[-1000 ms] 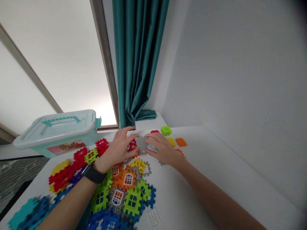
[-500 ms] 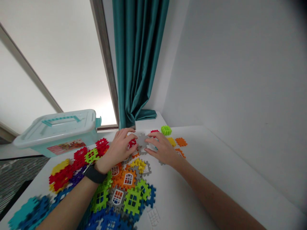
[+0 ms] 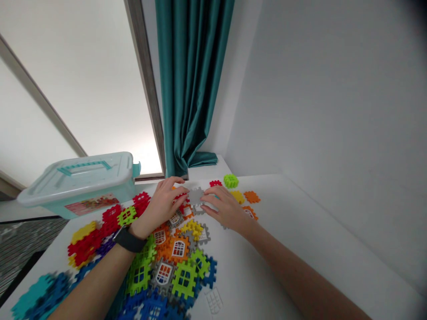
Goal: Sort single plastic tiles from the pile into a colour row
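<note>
A grey interlocking building tile (image 3: 196,195) with notched edges lies between my two hands at the far part of the table. My left hand (image 3: 164,202), with a black watch on its wrist, has its curled fingertips at the tile's left edge. At the right edge, the bent fingers and thumb of my right hand (image 3: 224,206) hold the tile. Another grey tile (image 3: 199,209) shows just below it. Close by my left hand are a grey window tile (image 3: 176,218) and an orange window tile (image 3: 188,211). Red tiles are partly hidden behind the left fingers.
A lidded pale-blue box (image 3: 96,184) stands at the back left. Coloured tiles cover the table's left and middle, with a lime tile (image 3: 184,279) among them. Beyond my right hand lie a lime stack (image 3: 231,181) and an orange tile (image 3: 251,197). A green curtain (image 3: 190,89) hangs behind.
Both hands have shifted slightly, the left one a little to the left. The grey tile between them has moved slightly left and now shows more fully.
</note>
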A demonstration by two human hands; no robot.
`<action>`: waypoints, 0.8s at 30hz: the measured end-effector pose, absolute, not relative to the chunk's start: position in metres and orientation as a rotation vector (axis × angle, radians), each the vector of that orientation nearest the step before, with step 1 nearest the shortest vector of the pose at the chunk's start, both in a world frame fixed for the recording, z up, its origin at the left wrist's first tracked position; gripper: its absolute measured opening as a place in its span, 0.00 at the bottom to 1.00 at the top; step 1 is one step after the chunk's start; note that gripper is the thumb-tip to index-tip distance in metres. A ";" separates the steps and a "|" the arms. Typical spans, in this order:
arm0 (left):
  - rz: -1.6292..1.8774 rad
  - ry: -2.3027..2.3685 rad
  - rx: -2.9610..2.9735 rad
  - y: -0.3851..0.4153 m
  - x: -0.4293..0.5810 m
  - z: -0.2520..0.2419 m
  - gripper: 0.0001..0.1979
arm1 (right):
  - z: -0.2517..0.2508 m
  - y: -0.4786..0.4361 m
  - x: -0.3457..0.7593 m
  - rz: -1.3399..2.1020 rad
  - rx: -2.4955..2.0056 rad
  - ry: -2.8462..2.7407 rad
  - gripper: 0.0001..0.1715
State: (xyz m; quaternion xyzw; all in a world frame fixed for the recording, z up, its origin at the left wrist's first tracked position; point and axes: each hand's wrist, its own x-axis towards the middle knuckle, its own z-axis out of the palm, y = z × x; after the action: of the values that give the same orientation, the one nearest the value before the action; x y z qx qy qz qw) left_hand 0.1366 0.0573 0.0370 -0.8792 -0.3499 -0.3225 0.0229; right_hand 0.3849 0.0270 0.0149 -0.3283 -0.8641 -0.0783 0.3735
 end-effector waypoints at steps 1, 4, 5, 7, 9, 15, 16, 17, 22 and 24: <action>-1.003 -1.081 -2.719 0.057 0.137 0.037 0.11 | 0.015 0.027 0.385 -0.205 -0.842 -2.210 0.07; -1.020 -1.073 -2.701 0.056 0.137 0.038 0.11 | 0.017 0.027 0.386 -0.179 -0.834 -2.189 0.11; -1.025 -1.068 -2.698 0.056 0.137 0.038 0.11 | 0.017 0.027 0.386 -0.160 -0.829 -2.186 0.13; -1.029 -1.054 -2.696 0.055 0.137 0.038 0.11 | 0.019 0.027 0.387 -0.127 -0.823 -2.194 0.16; -1.021 -1.042 -2.701 0.055 0.137 0.039 0.11 | 0.019 0.027 0.388 -0.110 -0.829 -2.217 0.17; -0.983 -1.015 -2.707 0.055 0.137 0.038 0.11 | 0.019 0.026 0.387 -0.114 -0.848 -2.237 0.17; -0.980 -1.011 -2.707 0.055 0.138 0.038 0.11 | 0.019 0.026 0.387 -0.108 -0.847 -2.245 0.17; -0.976 -1.007 -2.708 0.055 0.138 0.038 0.11 | 0.019 0.025 0.387 -0.099 -0.846 -2.256 0.16; -0.954 -1.050 -2.713 0.054 0.140 0.039 0.11 | 0.018 0.025 0.387 -0.071 -0.865 -2.273 0.14; -0.943 -1.124 -2.717 0.052 0.142 0.040 0.11 | 0.016 0.026 0.387 -0.073 -0.895 -2.243 0.13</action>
State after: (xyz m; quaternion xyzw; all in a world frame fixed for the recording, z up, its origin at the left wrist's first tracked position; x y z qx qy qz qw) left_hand 0.1415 0.0521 0.0397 -0.8796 -0.3639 -0.3053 0.0268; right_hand 0.3872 0.0260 0.0159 -0.3461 -0.8680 -0.0284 0.3548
